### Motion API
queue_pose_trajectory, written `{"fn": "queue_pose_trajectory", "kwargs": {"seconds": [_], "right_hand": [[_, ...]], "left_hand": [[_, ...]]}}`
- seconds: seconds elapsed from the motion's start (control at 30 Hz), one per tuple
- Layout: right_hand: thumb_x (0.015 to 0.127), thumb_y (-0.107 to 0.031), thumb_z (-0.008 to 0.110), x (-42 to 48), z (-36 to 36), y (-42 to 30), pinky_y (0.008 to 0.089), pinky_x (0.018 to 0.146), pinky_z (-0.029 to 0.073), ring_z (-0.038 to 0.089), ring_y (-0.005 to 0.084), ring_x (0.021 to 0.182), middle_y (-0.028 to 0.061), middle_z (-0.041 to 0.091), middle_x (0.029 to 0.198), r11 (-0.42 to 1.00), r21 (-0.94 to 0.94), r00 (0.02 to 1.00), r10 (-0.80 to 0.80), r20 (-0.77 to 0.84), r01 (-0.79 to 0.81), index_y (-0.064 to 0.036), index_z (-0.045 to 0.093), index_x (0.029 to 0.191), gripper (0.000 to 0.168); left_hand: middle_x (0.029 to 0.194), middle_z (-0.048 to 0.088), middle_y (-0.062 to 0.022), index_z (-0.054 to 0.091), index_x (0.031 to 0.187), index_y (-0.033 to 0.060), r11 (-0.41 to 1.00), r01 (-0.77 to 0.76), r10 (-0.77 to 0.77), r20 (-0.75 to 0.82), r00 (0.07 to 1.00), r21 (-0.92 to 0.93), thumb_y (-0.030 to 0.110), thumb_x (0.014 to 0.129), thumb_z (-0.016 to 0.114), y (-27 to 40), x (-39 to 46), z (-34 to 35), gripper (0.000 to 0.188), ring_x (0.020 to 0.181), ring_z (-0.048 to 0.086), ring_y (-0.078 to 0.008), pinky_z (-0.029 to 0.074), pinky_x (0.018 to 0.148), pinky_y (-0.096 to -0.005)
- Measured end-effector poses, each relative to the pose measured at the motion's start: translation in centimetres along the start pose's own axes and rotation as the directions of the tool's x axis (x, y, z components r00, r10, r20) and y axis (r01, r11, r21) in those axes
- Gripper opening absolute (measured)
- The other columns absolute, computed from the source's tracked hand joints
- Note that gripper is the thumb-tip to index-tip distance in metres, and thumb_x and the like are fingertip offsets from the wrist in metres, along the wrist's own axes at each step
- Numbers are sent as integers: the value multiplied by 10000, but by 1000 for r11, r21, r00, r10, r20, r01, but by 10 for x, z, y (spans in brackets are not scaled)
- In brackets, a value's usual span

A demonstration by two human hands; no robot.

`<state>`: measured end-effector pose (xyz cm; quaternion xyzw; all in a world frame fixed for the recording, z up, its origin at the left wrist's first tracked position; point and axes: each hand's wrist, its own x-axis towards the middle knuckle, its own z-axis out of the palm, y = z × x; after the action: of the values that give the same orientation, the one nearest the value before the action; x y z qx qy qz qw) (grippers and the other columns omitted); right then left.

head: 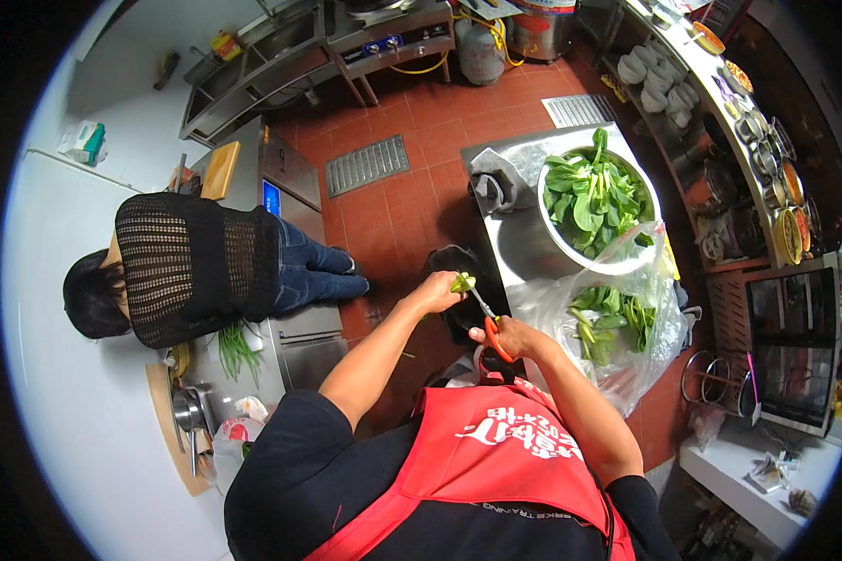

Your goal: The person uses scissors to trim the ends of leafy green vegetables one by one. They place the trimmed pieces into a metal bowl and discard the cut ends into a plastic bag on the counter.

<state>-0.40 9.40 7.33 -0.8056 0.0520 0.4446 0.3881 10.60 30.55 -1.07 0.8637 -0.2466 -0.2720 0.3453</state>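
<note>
My left hand [438, 292] grips a small leafy green vegetable [464, 282], mostly hidden by the fingers. Beside it, my right hand [516, 337] holds scissors [492, 328] with orange-red handles, their blades reaching up to the vegetable. Both hands are over a black bin [456, 259] next to the steel table. On the table, a large metal pot [657, 203] is heaped with leafy greens [593, 200] that look like bok choy. Nearer me lies a clear plastic bag [649, 379] with more greens [607, 324] in it.
A grey cloth [499, 184] lies on the steel table [490, 149]. To the left, another person [196, 266] stands at a counter with green stalks [238, 354]. Floor grates [367, 165], a gas cylinder [480, 52] and a shelf with several bowls [656, 77] are farther off.
</note>
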Motion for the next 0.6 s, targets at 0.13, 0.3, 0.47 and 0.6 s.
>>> {"fn": "queue_pose_trajectory", "kwargs": {"seconds": [0.13,0.3,0.47,0.6], "right_hand": [[739,-854,538,16,4,3,443,611,493,635,331,611,199,581,578,1000,-4,998,29,-47,-30,64,583,597,930],[736,-800,616,23,8,6,394,508,505,596,266,478,143,535,502,990,111,994,91,-60,-84,47,588,590,860],[798,-722,631,22,18,19,405,567,509,632,306,547,195,590,591,982,159,989,113,-94,-97,70,634,719,796],[848,-668,614,2,31,46,423,657,500,664,330,668,216,612,648,980,199,967,26,-255,26,73,668,795,745]], "left_hand": [[746,637,-189,617,820,8,1000,23,-22,86,996,-5,248,787,726,-22,9,8,265,718,631,-330,482,667,-428],[726,633,-162,617,812,21,997,56,-48,164,985,-46,242,802,725,-53,14,28,247,675,605,-251,471,651,-406],[708,606,-78,615,832,30,980,12,4,82,997,-201,200,821,725,-60,9,43,203,689,580,-165,470,656,-367],[754,598,6,633,883,58,931,21,-12,26,1000,-365,159,858,713,-37,6,33,132,704,566,-115,480,655,-313]]}}
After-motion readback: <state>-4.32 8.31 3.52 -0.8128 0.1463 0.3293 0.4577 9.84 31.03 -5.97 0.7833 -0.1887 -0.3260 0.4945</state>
